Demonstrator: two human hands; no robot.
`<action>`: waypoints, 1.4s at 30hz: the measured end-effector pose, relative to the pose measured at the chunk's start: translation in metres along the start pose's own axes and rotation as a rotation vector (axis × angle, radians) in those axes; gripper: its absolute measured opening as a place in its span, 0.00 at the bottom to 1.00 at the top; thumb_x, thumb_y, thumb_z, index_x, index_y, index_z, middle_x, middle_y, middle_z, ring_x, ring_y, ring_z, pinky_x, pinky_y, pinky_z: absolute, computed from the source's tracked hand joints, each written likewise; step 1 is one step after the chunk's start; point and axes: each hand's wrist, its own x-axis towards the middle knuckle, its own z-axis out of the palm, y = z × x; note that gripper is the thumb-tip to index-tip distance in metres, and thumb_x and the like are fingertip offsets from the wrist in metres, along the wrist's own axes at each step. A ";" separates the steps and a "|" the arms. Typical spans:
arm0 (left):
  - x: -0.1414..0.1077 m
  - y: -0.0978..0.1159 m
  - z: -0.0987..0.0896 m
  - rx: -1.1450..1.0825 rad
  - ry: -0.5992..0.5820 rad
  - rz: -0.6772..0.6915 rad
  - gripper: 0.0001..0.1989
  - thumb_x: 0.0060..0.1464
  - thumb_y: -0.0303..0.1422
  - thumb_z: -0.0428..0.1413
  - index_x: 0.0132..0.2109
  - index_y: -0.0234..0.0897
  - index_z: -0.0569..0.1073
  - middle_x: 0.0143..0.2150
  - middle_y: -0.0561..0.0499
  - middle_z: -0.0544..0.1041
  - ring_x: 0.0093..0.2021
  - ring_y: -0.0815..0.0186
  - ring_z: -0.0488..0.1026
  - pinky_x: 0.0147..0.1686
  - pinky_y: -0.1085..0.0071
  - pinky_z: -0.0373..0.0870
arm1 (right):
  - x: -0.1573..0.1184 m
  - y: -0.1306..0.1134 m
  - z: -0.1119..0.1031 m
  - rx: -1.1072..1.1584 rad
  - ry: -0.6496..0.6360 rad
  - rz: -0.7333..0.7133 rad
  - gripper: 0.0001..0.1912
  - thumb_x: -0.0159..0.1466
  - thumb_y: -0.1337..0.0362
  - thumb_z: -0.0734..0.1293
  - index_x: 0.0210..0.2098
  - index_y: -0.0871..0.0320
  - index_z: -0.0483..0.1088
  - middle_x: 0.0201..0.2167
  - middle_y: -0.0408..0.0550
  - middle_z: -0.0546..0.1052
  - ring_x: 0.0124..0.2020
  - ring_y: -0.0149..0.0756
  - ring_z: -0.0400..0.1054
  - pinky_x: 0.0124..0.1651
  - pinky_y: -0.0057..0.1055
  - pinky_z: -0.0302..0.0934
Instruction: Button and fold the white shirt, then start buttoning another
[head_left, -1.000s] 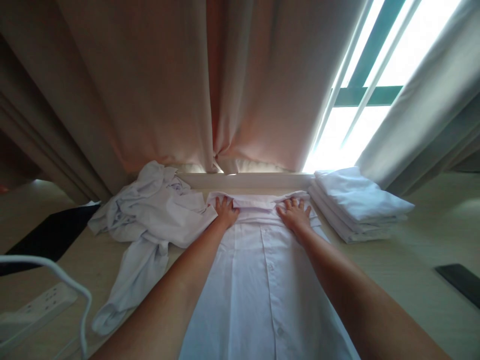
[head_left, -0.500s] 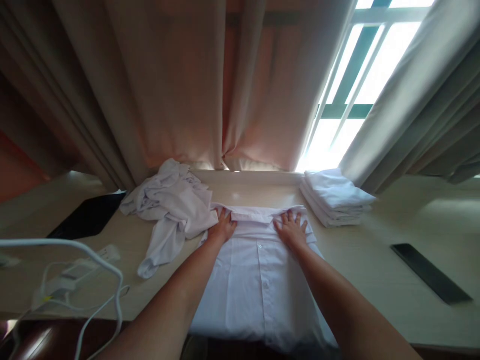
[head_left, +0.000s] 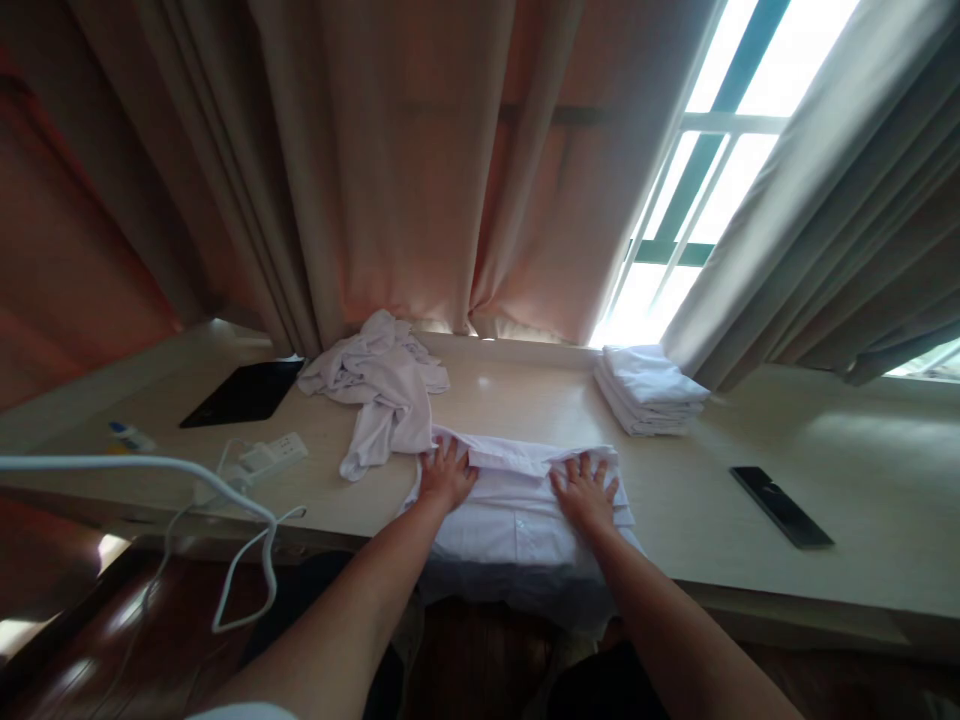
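Note:
A white buttoned shirt [head_left: 495,530] lies front up on the desk, its lower part hanging over the front edge. Its collar end points toward the curtains. On the shirt's upper left part rests my left hand [head_left: 448,474], palm down with fingers spread. My right hand [head_left: 586,492] presses flat on the upper right part, fingers also apart. Behind and left of the shirt is a crumpled white garment [head_left: 382,385]. A stack of folded white clothes [head_left: 649,390] sits at the back right.
The pale desk [head_left: 697,520] holds a black flat item [head_left: 244,392], a power strip [head_left: 277,455] and a small bottle [head_left: 131,436] at left, a dark phone [head_left: 781,507] at right. A white cable [head_left: 187,465] loops across the left foreground. Curtains [head_left: 405,180] hang behind.
The view has shifted back and to the left, showing more of the floor. The shirt lies nearer the front edge, with more of it hanging down. Both hands remain spread on it.

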 end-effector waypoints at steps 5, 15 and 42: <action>-0.026 0.001 -0.013 -0.042 -0.057 0.028 0.28 0.60 0.49 0.43 0.64 0.49 0.63 0.73 0.49 0.45 0.71 0.45 0.30 0.62 0.35 0.33 | -0.033 0.004 -0.004 0.006 0.017 0.005 0.35 0.66 0.41 0.46 0.67 0.50 0.53 0.71 0.52 0.40 0.70 0.58 0.25 0.62 0.65 0.21; -0.013 -0.010 0.005 -0.009 -0.040 0.071 0.26 0.59 0.48 0.45 0.62 0.51 0.64 0.73 0.52 0.46 0.71 0.45 0.29 0.62 0.36 0.37 | -0.013 0.017 0.000 0.071 -0.092 -0.057 0.28 0.64 0.43 0.56 0.62 0.38 0.58 0.69 0.46 0.50 0.69 0.62 0.35 0.58 0.71 0.35; 0.050 -0.016 -0.003 -0.204 -0.166 0.106 0.28 0.58 0.47 0.50 0.65 0.54 0.60 0.71 0.52 0.51 0.71 0.51 0.40 0.64 0.41 0.40 | 0.037 -0.017 -0.003 0.075 0.088 -0.034 0.28 0.67 0.48 0.53 0.66 0.39 0.50 0.68 0.44 0.52 0.70 0.56 0.28 0.62 0.68 0.32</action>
